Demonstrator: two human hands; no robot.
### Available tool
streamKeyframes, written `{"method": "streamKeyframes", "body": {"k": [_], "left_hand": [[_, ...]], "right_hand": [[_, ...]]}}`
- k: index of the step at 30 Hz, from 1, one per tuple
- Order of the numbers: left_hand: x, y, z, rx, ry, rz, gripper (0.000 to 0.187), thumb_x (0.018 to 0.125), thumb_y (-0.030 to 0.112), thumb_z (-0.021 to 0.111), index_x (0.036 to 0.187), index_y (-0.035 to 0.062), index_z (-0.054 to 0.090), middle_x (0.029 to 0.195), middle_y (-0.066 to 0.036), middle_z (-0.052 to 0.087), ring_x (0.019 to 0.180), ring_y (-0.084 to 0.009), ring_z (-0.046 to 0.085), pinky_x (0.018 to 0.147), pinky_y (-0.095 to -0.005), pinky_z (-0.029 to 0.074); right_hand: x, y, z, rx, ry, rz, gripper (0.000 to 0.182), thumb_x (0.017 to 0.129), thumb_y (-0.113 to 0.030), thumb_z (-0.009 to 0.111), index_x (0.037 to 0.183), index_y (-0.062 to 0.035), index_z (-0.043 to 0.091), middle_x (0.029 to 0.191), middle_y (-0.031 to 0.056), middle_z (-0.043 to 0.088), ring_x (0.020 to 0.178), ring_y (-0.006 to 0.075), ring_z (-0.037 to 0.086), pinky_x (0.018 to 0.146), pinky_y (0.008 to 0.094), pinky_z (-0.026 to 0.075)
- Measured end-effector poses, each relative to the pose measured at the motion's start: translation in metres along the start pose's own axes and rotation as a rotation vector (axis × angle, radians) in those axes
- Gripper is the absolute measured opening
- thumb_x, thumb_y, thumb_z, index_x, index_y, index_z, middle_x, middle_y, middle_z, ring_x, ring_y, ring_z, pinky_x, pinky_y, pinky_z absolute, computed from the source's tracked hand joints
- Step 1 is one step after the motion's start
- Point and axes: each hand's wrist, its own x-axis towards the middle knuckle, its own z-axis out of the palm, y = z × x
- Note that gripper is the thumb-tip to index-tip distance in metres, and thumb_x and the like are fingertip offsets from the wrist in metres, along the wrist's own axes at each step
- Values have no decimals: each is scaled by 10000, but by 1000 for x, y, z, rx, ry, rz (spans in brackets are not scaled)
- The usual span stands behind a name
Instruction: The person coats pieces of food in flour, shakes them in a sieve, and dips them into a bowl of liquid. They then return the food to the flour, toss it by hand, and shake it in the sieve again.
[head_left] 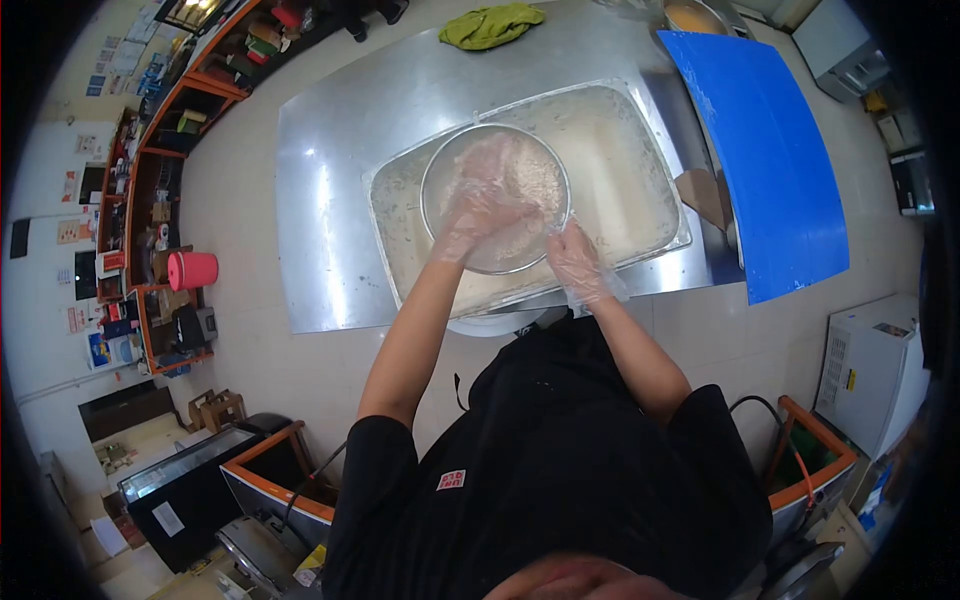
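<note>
A round metal sieve (427, 194) with pale, floury crumbs (537, 182) in it rests over a large rectangular metal tray (655, 130). My left hand (482, 205), in a clear plastic glove, is down inside the sieve on the crumbs. Its thumb points right and its fingers reach forward, apart, blurred by the glove and a whitish coating. At the sieve's right side my right hand (574, 255), also gloved, is closed around the rim. Pale powder lies across the tray's bottom, thickest on the right.
The tray stands on a steel table (330, 190). A green cloth (490, 26) lies at the far edge. On the right is a blue board (765, 165), with a brown piece (706, 197) beside it. A pink bucket (192, 270) is on the left by the shelves.
</note>
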Motion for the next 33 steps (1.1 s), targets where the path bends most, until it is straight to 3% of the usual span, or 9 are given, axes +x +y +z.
{"method": "streamKeyframes", "body": {"k": [5, 11, 14, 20, 23, 26, 30, 32, 33], "left_hand": [[2, 0, 31, 117, -202, -64, 768, 663, 399, 755, 1349, 223, 457, 1376, -262, 399, 1265, -434, 396, 1070, -458, 337], [17, -36, 22, -42, -492, -188, 598, 724, 357, 715, 1270, 180, 547, 1305, -197, 508, 1194, -320, 509, 1009, -373, 417], [19, -71, 18, 80, -226, -132, 517, 752, 339, 705, 1216, 141, 590, 1182, -168, 607, 1085, -285, 590, 945, -353, 463], [25, -20, -78, -170, -316, -331, 482, 802, 400, 681, 1146, 66, 638, 970, -160, 694, 971, -284, 648, 862, -386, 492], [22, -18, -80, -415, -343, -367, 586, 816, 467, 651, 1228, 55, 586, 1048, -160, 678, 1000, -288, 642, 869, -369, 495], [2, -10, -65, -110, -356, -217, 697, 778, 443, 676, 1336, 72, 486, 1098, -201, 650, 1057, -343, 609, 921, -372, 473], [-30, -50, 23, 415, -343, -29, 857, 705, 369, 665, 1431, 81, 311, 1326, -266, 476, 1205, -432, 480, 989, -421, 428], [-37, -65, 63, 418, -219, 16, 919, 683, 304, 642, 1465, 73, 217, 1312, -313, 458, 1235, -473, 427, 1007, -436, 411], [-33, -47, 57, 318, -227, -103, 866, 697, 275, 629, 1437, 32, 252, 1218, -314, 512, 1173, -471, 472, 980, -433, 429]], "right_hand": [[3, 5, 12, 18, -2, -33, 325, 836, -219, 476, 946, 85, 514, 815, 314, 589, 804, 478, 582, 738, 537, 445], [3, 6, 7, 37, -61, -35, 316, 834, -221, 479, 922, 80, 517, 819, 319, 582, 811, 474, 581, 740, 539, 445], [-3, 1, 6, -9, 4, -61, 303, 837, -222, 480, 935, 62, 520, 834, 309, 587, 826, 473, 581, 746, 541, 444], [2, 1, 1, 27, -14, -7, 308, 851, -235, 484, 988, 39, 509, 858, 297, 593, 848, 478, 573, 755, 545, 441], [1, 7, 7, -4, 23, -18, 305, 851, -230, 480, 993, 39, 505, 857, 301, 593, 837, 483, 572, 746, 548, 442], [0, 12, 7, -5, 36, -42, 307, 851, -228, 478, 992, 43, 504, 848, 302, 594, 824, 485, 573, 736, 549, 445], [-2, 7, 7, 24, 42, -77, 319, 851, -234, 480, 989, 53, 504, 838, 302, 597, 820, 485, 575, 731, 549, 446], [-3, 2, 4, 11, -5, -26, 326, 849, -235, 480, 990, 58, 504, 838, 305, 598, 821, 485, 576, 734, 549, 445], [-1, 1, 3, 2, -26, -4, 329, 847, -235, 480, 990, 61, 504, 838, 306, 599, 822, 485, 577, 735, 549, 445]]}}
